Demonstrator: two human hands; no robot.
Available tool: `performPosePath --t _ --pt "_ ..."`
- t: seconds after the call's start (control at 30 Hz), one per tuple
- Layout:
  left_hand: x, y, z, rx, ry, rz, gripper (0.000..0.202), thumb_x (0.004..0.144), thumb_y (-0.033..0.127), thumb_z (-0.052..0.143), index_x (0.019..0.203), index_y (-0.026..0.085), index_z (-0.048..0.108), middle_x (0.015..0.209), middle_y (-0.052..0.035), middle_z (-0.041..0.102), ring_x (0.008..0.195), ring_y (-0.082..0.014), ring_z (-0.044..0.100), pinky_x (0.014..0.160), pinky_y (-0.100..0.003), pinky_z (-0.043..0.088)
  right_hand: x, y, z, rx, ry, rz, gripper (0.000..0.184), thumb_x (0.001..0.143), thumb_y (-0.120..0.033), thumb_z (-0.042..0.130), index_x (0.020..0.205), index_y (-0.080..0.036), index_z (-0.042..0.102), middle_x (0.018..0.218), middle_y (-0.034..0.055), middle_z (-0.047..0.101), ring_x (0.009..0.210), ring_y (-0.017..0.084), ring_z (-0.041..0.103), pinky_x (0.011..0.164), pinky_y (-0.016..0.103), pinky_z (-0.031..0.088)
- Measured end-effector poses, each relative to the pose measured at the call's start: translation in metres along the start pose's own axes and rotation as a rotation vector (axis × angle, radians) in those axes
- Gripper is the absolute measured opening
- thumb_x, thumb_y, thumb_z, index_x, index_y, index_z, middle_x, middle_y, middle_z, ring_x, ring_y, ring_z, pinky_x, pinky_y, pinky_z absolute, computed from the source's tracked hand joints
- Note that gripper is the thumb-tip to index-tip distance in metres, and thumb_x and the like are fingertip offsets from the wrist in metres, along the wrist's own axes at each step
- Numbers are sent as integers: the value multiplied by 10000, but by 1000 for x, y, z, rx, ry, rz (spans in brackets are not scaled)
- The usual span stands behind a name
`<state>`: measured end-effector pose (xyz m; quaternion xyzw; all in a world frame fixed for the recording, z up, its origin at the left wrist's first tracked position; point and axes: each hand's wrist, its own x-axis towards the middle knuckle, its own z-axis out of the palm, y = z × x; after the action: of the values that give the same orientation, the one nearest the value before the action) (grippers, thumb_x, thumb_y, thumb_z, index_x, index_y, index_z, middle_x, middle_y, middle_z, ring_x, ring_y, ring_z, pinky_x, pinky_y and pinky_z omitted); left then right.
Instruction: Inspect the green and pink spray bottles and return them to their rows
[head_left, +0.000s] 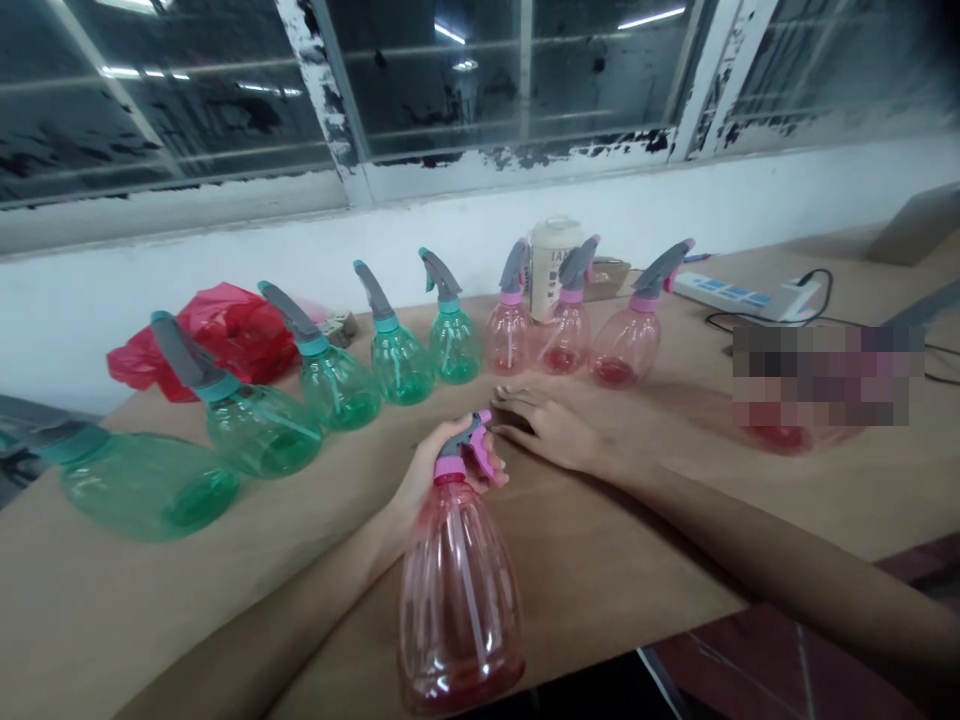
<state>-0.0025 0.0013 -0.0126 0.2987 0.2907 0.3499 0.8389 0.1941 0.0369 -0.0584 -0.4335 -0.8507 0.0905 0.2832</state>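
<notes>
A pink spray bottle with a grey and pink trigger head stands at the near edge of the brown table. My left hand is wrapped round its neck and trigger. Just beyond it my right hand lies flat on the table, fingers stretched out, holding nothing. Behind them runs a curved row of spray bottles: several green ones on the left and three pink ones on the right.
A red plastic bag lies at the back left by the wall. A white jar stands behind the pink bottles. A power strip with a black cable lies at the back right. Another pink bottle is partly blurred out at right.
</notes>
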Motion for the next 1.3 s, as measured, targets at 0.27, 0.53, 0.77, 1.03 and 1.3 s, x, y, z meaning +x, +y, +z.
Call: performPosePath --t 0.27,0.53,0.77,1.03,1.3 --pt "3 2 -2 -61 -90 -80 401 873 454 477 827 91 642 754 -123 675 723 -227 658 752 -354 503 0 -2 -2 -32 -15 -7 436 924 -358 437 1281 -125 526 1361 137 509 1287 235 442 1090 421 348" --pt "8 5 -10 -118 -146 -147 478 884 503 431 917 68 626 843 -167 692 857 -277 668 857 -402 475 0 1 -2 -13 -27 -16 460 924 -377 425 1302 -127 506 1370 131 500 1289 236 438 1092 432 346" --pt "6 5 -6 -81 -137 -139 499 893 501 415 915 56 639 818 -163 697 769 -246 679 762 -344 510 0 0 -2 -27 -26 -10 469 928 -381 415 1302 -112 507 1367 139 502 1287 241 442 1091 430 350" --pt "3 4 -4 -18 -98 -112 427 883 457 448 836 84 650 750 -120 667 719 -217 657 689 -306 506 0 -1 -3 -25 -22 -15 470 928 -395 418 1295 -117 516 1359 137 511 1284 236 445 1090 431 347" --pt "-2 2 1 111 -106 -37 382 881 421 479 752 100 639 645 -70 626 603 -169 625 587 -255 475 0 -2 -3 -28 -4 -13 448 926 -394 417 1289 -154 522 1342 116 532 1274 237 458 1077 455 359"
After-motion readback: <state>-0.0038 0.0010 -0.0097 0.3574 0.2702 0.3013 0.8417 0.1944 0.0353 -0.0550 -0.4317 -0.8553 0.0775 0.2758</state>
